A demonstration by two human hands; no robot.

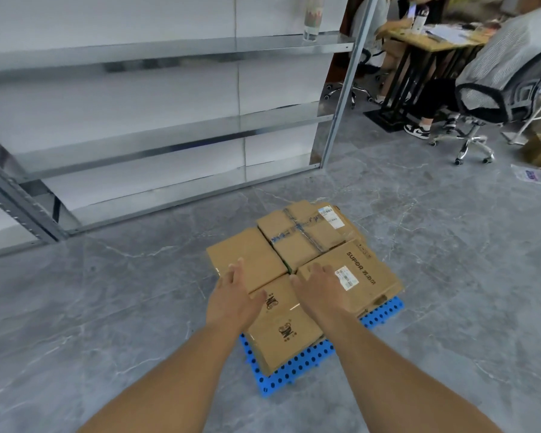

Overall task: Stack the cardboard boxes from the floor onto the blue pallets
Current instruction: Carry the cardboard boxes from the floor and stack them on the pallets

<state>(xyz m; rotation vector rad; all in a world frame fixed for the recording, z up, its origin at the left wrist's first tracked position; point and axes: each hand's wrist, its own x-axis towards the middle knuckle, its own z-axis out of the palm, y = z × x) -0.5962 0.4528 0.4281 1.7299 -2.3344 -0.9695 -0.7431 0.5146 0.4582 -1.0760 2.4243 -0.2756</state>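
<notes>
We count four cardboard boxes (303, 267) packed together on one blue pallet (297, 364) on the floor. Our left hand (235, 295) lies spread on the left box; our right hand (317, 290) lies spread on the SUPOR box (356, 276).

Four boxes (300, 270) are sitting packed together on the pallet (297, 367), frame centre; shelving (169, 126) is standing behind, upper left.
</notes>
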